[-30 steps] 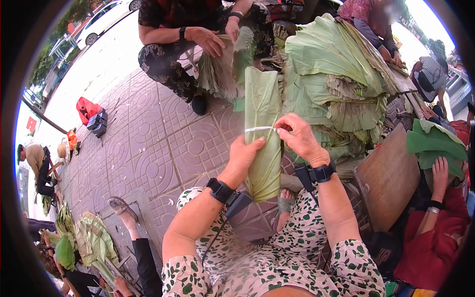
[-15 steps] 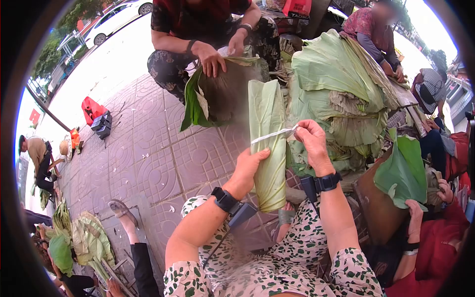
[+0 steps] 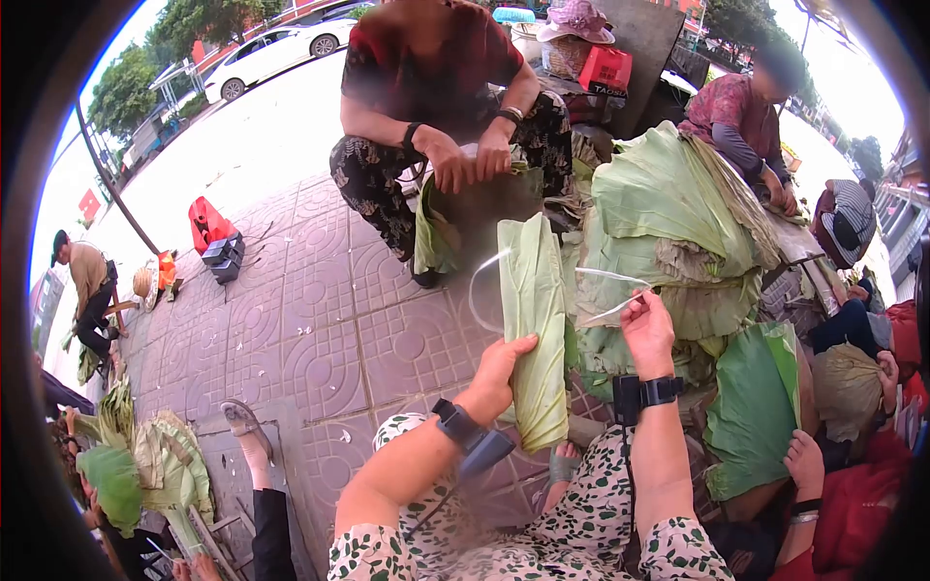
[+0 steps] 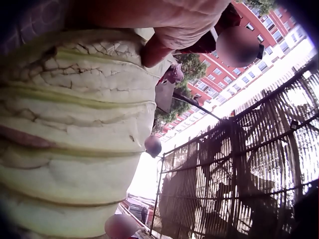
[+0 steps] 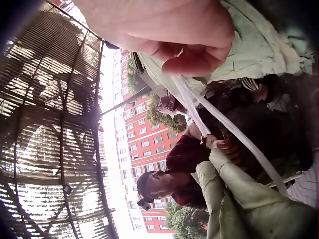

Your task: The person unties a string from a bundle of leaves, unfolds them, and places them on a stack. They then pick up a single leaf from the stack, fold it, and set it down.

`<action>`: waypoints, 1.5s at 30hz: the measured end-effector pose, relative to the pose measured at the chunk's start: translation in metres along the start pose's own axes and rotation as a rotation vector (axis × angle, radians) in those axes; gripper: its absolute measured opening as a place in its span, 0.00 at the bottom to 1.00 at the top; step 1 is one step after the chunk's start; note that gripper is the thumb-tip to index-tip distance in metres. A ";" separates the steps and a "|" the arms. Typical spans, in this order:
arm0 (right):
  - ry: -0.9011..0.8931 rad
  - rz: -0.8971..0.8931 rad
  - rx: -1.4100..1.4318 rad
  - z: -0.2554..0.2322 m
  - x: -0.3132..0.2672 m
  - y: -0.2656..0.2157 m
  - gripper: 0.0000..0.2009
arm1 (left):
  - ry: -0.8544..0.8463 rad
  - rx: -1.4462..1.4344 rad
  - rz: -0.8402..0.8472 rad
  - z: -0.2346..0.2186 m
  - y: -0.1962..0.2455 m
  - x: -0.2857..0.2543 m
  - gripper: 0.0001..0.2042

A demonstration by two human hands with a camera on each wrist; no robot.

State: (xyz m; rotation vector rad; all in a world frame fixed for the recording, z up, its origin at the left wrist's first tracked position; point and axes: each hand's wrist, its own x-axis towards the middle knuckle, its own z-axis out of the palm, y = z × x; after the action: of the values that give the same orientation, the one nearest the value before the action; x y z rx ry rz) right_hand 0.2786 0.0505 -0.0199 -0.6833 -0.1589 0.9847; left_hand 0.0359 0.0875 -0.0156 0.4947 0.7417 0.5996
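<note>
Left hand: the person's left hand gripped the folded leaf bundle from its left side, thumb laid across the front, other fingers hidden behind.
Right hand: the right hand was raised on the other side, pinching a white strip between thumb and fingers, apart from the bundle.
Leaf bundle: it stood nearly upright in front of the person, above the knees, long and narrow, pale green with lengthwise veins.
White strip: two strands ran from the right fingertips toward the bundle, and a thin loop bowed out on its left side (whether these joined behind the leaf could not be seen).
Leaf stack: a tall pile of broad, dry-edged leaves rose just beyond the right hand.
Person opposite: someone in a dark red top sat facing the work, both hands on another leaf.
Right side: a neighbour's hand held a large green leaf.
Ground: patterned paving spread to the left, with a red bag beside a dark box.
Background: a white car stood farther off.
</note>
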 end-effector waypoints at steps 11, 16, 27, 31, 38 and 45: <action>0.063 -0.009 0.056 -0.019 0.010 -0.002 0.03 | 0.010 -0.031 -0.030 -0.002 0.000 0.000 0.14; 0.071 0.006 0.062 -0.019 0.014 -0.003 0.03 | 0.003 -0.052 -0.016 -0.002 0.010 0.002 0.14; 0.133 -0.032 0.045 -0.022 0.019 -0.002 0.02 | 0.081 -0.286 0.310 -0.018 0.050 -0.003 0.15; 0.146 -0.049 -0.001 -0.016 0.016 0.002 0.02 | 0.089 -0.257 0.320 -0.017 0.047 -0.002 0.18; 0.169 -0.017 -0.052 -0.008 0.009 0.004 0.01 | -0.003 -0.233 0.192 -0.013 0.035 -0.007 0.18; 0.120 -0.093 -0.103 -0.003 -0.014 -0.005 0.03 | 0.006 -0.252 0.142 -0.006 0.035 -0.006 0.17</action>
State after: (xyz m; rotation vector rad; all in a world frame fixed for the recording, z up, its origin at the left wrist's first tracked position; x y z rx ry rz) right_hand 0.2757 0.0357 -0.0170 -0.8206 -0.1354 0.8481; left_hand 0.0165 0.1105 0.0047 0.3136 0.6291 0.8159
